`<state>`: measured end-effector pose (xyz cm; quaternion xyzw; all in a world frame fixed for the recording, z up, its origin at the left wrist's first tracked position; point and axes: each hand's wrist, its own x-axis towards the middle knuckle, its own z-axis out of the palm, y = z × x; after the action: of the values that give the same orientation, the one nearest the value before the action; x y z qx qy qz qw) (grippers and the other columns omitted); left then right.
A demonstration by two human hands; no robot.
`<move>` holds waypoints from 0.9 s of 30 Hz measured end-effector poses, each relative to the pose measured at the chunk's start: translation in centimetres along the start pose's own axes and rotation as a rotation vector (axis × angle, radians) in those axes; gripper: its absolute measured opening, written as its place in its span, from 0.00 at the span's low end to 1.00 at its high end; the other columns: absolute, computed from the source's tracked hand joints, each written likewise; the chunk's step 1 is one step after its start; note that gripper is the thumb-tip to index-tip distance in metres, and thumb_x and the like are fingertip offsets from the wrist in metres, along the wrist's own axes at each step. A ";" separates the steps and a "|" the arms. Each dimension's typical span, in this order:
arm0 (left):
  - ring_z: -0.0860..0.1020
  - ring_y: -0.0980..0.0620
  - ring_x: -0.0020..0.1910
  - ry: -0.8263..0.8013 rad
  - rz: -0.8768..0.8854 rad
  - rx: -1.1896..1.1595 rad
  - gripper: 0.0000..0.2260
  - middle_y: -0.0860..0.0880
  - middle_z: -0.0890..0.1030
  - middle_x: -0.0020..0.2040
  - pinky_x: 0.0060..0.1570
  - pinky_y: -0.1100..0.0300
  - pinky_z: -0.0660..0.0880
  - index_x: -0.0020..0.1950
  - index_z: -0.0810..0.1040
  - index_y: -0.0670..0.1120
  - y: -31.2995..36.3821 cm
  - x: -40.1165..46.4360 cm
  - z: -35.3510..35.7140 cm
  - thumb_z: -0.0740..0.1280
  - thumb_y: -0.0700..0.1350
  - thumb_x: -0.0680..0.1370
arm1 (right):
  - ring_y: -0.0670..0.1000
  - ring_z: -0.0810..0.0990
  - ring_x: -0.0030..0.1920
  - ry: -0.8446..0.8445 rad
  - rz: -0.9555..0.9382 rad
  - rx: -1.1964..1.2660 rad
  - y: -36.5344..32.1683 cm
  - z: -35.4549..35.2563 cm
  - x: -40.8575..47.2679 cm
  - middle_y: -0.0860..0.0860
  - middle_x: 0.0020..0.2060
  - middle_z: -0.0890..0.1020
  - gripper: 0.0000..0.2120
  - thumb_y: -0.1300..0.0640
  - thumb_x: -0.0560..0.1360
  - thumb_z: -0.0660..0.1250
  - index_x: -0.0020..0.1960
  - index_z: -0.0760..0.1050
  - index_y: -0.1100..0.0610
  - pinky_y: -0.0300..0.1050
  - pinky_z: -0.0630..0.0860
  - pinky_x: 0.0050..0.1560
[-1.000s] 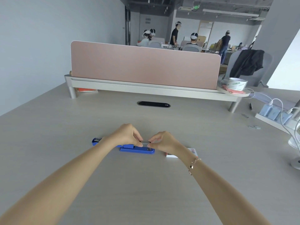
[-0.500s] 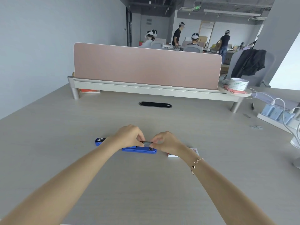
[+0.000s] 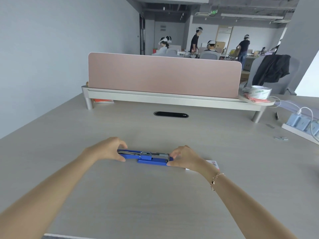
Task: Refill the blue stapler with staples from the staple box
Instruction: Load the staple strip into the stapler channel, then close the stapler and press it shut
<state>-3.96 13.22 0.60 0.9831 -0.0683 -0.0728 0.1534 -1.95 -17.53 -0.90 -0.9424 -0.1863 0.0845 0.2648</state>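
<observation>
- Flat on the pale wooden desk (image 3: 155, 200) lies the blue stapler (image 3: 145, 156), opened out along its length, its metal staple channel facing up and running left to right between both hands.
- At its left end, the left hand (image 3: 107, 150) curls over the top arm; thumb on the near side, fingers arched over the far side, a loose grip that touches the stapler's end, though whether it truly clamps it I cannot tell.
- At the right end, the right hand (image 3: 183, 156) does much the same: thumb tip on the desk side by the blue base, fingers spread and bent just above the front of the metal channel. Its grip is half open, and contact with the stapler is hard to judge.
- Just behind the right wrist, the white staple box (image 3: 213, 163) with red print rests on the desk, mostly hidden by the hand.
- A thin bracelet (image 3: 215, 180) hangs on the right wrist.
- Farther back stand a pink divider panel (image 3: 164, 75) on a raised shelf and a dark oval cable port (image 3: 170, 114) set into the desk.
- Off to the right sits a power strip (image 3: 301, 126) with pale blue chargers plugged in.
</observation>
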 end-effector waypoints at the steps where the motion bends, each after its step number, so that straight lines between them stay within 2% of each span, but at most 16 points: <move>1: 0.80 0.51 0.52 0.001 -0.010 -0.076 0.14 0.51 0.81 0.50 0.55 0.55 0.75 0.52 0.80 0.51 -0.7 -0.2 0.3 0.77 0.44 0.68 | 0.51 0.74 0.51 0.000 0.004 -0.023 0.2 0.1 0.2 0.43 0.38 0.79 0.08 0.46 0.65 0.72 0.43 0.81 0.48 0.42 0.67 0.49; 2: 0.81 0.55 0.48 0.007 -0.014 -0.146 0.12 0.54 0.82 0.46 0.52 0.57 0.76 0.47 0.80 0.54 -1.3 -0.4 0.6 0.77 0.43 0.68 | 0.50 0.74 0.49 -0.001 0.006 -0.056 0.3 0.3 0.3 0.41 0.35 0.78 0.05 0.45 0.65 0.71 0.38 0.79 0.45 0.42 0.64 0.49; 4: 0.78 0.63 0.38 0.030 -0.009 -0.229 0.12 0.58 0.82 0.38 0.43 0.66 0.73 0.43 0.79 0.57 -1.8 -0.8 1.0 0.77 0.42 0.68 | 0.49 0.74 0.46 -0.006 0.011 -0.086 0.4 0.3 0.5 0.40 0.31 0.77 0.08 0.43 0.65 0.70 0.30 0.73 0.41 0.41 0.60 0.48; 5: 0.77 0.64 0.35 0.040 -0.002 -0.245 0.11 0.57 0.81 0.38 0.39 0.69 0.71 0.43 0.79 0.57 -2.0 -1.0 1.1 0.76 0.42 0.69 | 0.48 0.75 0.46 -0.009 0.016 -0.084 0.5 0.3 0.6 0.40 0.32 0.78 0.09 0.43 0.65 0.71 0.30 0.72 0.41 0.41 0.59 0.47; 7: 0.75 0.63 0.34 0.034 0.025 -0.231 0.09 0.56 0.79 0.39 0.37 0.69 0.69 0.44 0.79 0.56 -2.2 -1.0 0.9 0.75 0.43 0.71 | 0.45 0.74 0.43 -0.026 0.023 -0.084 0.3 0.2 0.7 0.40 0.32 0.78 0.10 0.42 0.65 0.70 0.29 0.71 0.40 0.41 0.58 0.46; 10: 0.75 0.62 0.37 0.015 0.064 -0.263 0.10 0.54 0.80 0.41 0.43 0.64 0.71 0.44 0.78 0.57 -2.3 -0.8 -0.3 0.74 0.42 0.72 | 0.44 0.75 0.42 -0.031 0.022 -0.099 0.3 0.2 0.8 0.42 0.32 0.80 0.11 0.42 0.64 0.70 0.27 0.71 0.40 0.41 0.57 0.46; 12: 0.78 0.59 0.41 0.066 0.060 -0.377 0.13 0.56 0.82 0.42 0.48 0.63 0.74 0.47 0.79 0.56 -2.1 -0.7 -1.5 0.75 0.40 0.71 | 0.44 0.76 0.44 -0.022 0.025 -0.100 0.2 0.3 0.9 0.41 0.35 0.81 0.08 0.42 0.64 0.71 0.31 0.73 0.41 0.42 0.58 0.48; 14: 0.80 0.58 0.42 0.127 0.051 -0.512 0.16 0.57 0.83 0.42 0.48 0.67 0.76 0.49 0.79 0.54 -1.2 -0.6 -2.5 0.76 0.37 0.69 | 0.45 0.76 0.46 -0.011 0.024 -0.099 0.0 0.3 0.9 0.41 0.38 0.81 0.07 0.43 0.64 0.71 0.36 0.75 0.43 0.42 0.58 0.50; 17: 0.81 0.57 0.42 0.177 0.090 -0.599 0.16 0.52 0.83 0.46 0.48 0.66 0.77 0.52 0.79 0.49 1.6 0.0 -3.3 0.77 0.37 0.68 | 0.46 0.75 0.46 0.008 0.016 -0.090 -0.1 0.3 0.7 0.41 0.38 0.80 0.07 0.44 0.65 0.71 0.40 0.76 0.44 0.42 0.59 0.52; 21: 0.81 0.58 0.42 0.174 0.155 -0.610 0.12 0.54 0.83 0.44 0.50 0.62 0.77 0.47 0.81 0.50 5.7 0.9 -2.4 0.78 0.42 0.68 | 0.46 0.75 0.45 0.037 0.003 -0.056 0.1 0.5 0.2 0.40 0.38 0.79 0.06 0.45 0.66 0.70 0.40 0.76 0.43 0.43 0.59 0.52; 25: 0.83 0.52 0.46 0.118 0.213 -0.583 0.14 0.51 0.85 0.47 0.53 0.58 0.79 0.50 0.83 0.52 8.7 1.8 -0.7 0.78 0.43 0.67 | 0.45 0.76 0.47 0.043 -0.005 -0.010 0.2 0.6 -0.2 0.42 0.41 0.82 0.05 0.46 0.67 0.70 0.41 0.79 0.43 0.43 0.59 0.53; 27: 0.83 0.54 0.46 0.086 0.224 -0.549 0.13 0.50 0.85 0.48 0.53 0.59 0.79 0.52 0.83 0.50 9.5 2.2 0.1 0.78 0.44 0.68 | 0.45 0.76 0.49 0.033 -0.003 -0.007 0.4 0.4 -0.2 0.43 0.44 0.83 0.04 0.46 0.67 0.70 0.42 0.79 0.43 0.43 0.58 0.53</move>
<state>-2.92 3.90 3.15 0.8933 -0.1474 -0.0293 0.4235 -2.15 -17.71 -1.44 -0.9443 -0.1838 0.0679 0.2646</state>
